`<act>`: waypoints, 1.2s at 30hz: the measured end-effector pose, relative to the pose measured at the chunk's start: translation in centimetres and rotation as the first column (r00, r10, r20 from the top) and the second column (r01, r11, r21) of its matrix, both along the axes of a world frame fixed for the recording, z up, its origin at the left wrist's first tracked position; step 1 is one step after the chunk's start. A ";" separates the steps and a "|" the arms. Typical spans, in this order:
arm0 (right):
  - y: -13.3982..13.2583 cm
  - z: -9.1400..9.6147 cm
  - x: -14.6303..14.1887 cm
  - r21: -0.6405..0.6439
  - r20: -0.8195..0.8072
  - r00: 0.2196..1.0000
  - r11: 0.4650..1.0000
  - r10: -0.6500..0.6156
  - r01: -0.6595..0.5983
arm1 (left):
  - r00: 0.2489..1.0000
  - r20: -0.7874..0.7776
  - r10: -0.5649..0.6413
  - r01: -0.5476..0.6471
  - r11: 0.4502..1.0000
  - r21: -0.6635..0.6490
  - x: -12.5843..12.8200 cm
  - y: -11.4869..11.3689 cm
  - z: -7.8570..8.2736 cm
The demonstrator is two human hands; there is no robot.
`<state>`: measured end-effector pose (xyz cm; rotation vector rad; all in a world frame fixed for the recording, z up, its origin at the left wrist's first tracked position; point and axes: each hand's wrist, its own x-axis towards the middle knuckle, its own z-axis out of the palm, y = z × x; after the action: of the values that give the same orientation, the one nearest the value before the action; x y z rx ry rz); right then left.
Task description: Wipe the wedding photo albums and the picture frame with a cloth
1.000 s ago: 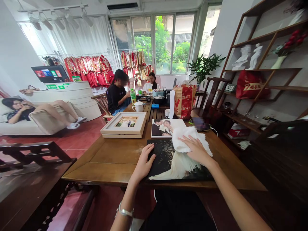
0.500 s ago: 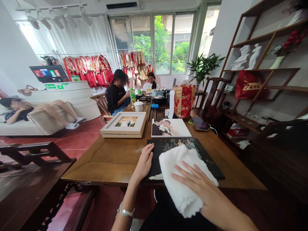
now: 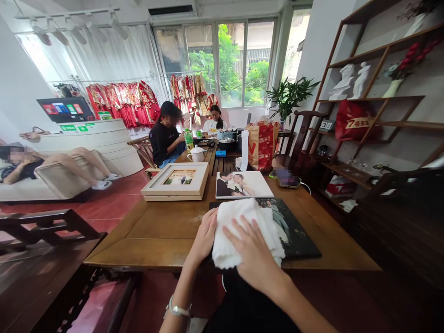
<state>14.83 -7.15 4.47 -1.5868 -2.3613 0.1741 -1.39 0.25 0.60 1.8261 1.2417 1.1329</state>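
A dark photo panel (image 3: 301, 240) with figures printed on it lies flat near the front edge of the wooden table. Spread over its left part is a white cloth (image 3: 227, 252) with a wavy edge. My right hand (image 3: 251, 245) presses on the cloth from above, fingers spread out. Along the panel's left edge rests my left hand (image 3: 204, 236), its fingers stretched forward and touching the cloth's side. Just beyond the panel lies a lighter photo print (image 3: 258, 187) of a couple. To its left is a cream picture frame (image 3: 199, 182), stacked on another flat piece.
A phone (image 3: 287, 179) with a cable lies at the table's right. Farther back stand a white lidded mug (image 3: 196, 153), a green-labelled bottle (image 3: 188, 141) and a red-and-brown paper bag (image 3: 262, 150). Two people sit at the far end; another lies on a sofa (image 3: 58, 178) at left.
My right hand has slid the cloth left and away from me, up against my left hand. The cloth no longer hangs over the table edge. My left hand stays at the panel's left edge.
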 end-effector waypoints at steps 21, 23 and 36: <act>11.5 3.3 3.9 -0.128 -0.171 0.985 0.990 0.028 -0.051 | 0.995 -0.080 -0.052 0.064 0.986 0.157 -0.5 0.5 -1.3; 12.7 3.6 1.9 -0.137 -0.159 0.984 0.986 0.075 -0.098 | 0.995 -0.081 -0.052 0.065 0.985 0.159 -0.5 0.6 -1.3; 9.3 2.6 5.3 -0.065 0.012 0.987 0.985 -0.161 0.161 | 0.996 -0.064 -0.061 0.071 0.982 0.177 -0.5 0.5 -1.4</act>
<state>20.15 2.20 7.10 -1.8028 -2.2402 0.2144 -1.94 0.73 -0.84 2.0312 1.1338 1.1948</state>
